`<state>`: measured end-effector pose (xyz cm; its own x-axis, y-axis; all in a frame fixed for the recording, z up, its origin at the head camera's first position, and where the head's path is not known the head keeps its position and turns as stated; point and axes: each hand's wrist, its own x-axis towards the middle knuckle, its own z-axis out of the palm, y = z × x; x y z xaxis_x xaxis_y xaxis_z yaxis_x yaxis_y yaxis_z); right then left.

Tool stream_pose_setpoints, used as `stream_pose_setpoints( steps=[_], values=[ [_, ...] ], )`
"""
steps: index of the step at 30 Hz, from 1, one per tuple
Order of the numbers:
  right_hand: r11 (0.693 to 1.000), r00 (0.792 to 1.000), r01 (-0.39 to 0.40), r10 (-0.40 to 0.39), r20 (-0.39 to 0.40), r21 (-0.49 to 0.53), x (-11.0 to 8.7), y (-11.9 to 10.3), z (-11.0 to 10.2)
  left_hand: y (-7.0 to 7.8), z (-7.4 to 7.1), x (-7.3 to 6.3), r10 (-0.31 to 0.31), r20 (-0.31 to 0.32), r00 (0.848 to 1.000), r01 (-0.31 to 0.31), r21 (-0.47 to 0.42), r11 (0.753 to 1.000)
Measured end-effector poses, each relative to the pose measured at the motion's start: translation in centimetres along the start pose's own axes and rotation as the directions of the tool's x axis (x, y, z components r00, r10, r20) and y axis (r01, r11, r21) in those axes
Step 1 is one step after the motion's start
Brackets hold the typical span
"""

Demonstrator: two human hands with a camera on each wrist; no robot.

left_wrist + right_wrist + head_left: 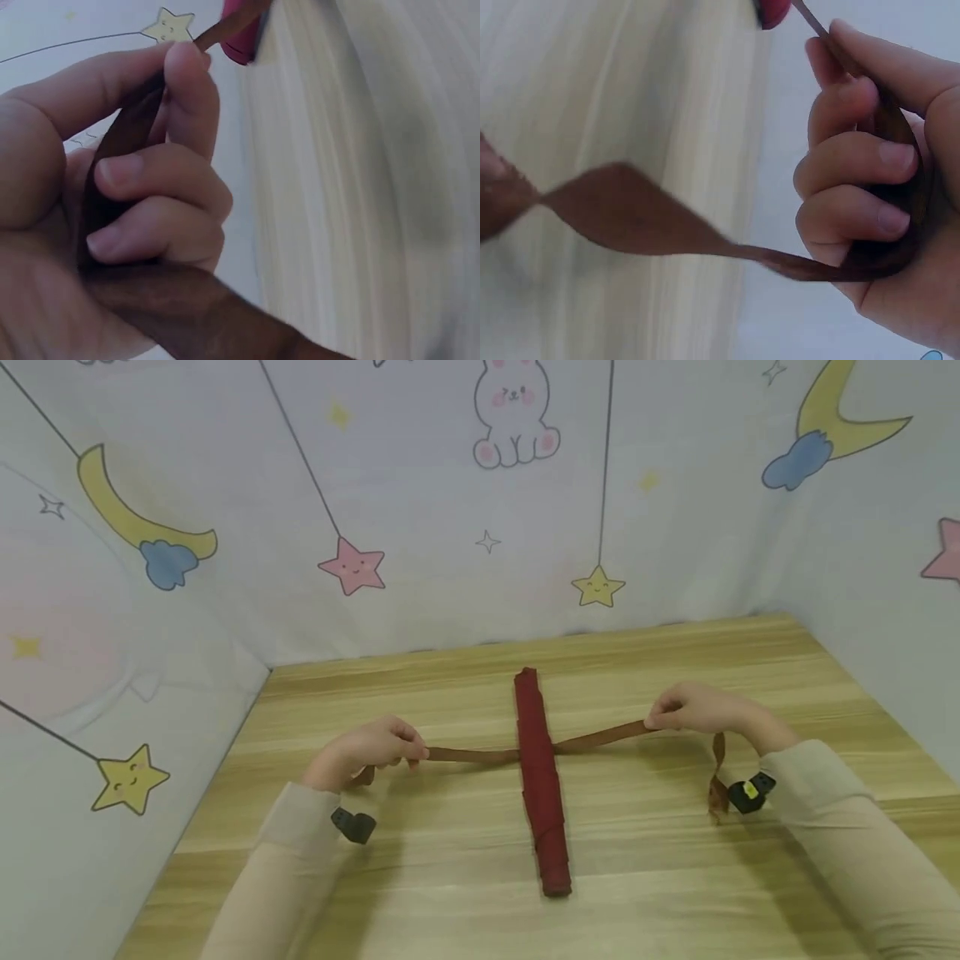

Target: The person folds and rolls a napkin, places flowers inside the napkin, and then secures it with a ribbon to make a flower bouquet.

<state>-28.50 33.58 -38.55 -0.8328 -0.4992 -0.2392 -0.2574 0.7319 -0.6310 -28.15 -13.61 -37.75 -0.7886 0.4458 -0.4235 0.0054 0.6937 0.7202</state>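
Note:
A long, narrow roll of dark red cloth lies lengthwise on the table. A brown ribbon stretches out from both of its sides near the middle; the red cloth hides the part between, so the ribbon seems to run beneath it. On the left, my left hand pinches the ribbon between thumb and index finger, the other fingers curled over its slack in the left wrist view. My right hand pinches the opposite length, with the ribbon's twisted tail dangling from the palm. Both hands are raised a little above the table.
The wood-grain table meets a pale fabric backdrop printed with stars, moons and a rabbit, at the back and sides. Small black devices hang at the left wrist and the right wrist.

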Motion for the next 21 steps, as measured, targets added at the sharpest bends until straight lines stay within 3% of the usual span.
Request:
stream_pose_setpoints(
  steps=[3, 9, 21],
  values=[
    [0.998, 1.000, 0.007, -0.005, -0.030, 0.055, 0.1, -0.7, -0.2, 1.0, 0.0, -0.1, 0.052, -0.033, 0.998, -0.053, -0.037, 0.998],
    [0.993, 0.998, 0.019, -0.011, -0.067, 0.113, 0.8, -2.4, -0.4, 3.5, 0.2, 0.1, 0.081, -0.076, 0.994, -0.089, -0.116, 0.989],
    [0.978, 0.986, 0.116, -0.093, -0.135, 0.174, 2.4, -6.4, 0.0, 7.7, 1.3, 0.7, 0.151, -0.102, 0.983, -0.163, -0.125, 0.979]
  ],
)
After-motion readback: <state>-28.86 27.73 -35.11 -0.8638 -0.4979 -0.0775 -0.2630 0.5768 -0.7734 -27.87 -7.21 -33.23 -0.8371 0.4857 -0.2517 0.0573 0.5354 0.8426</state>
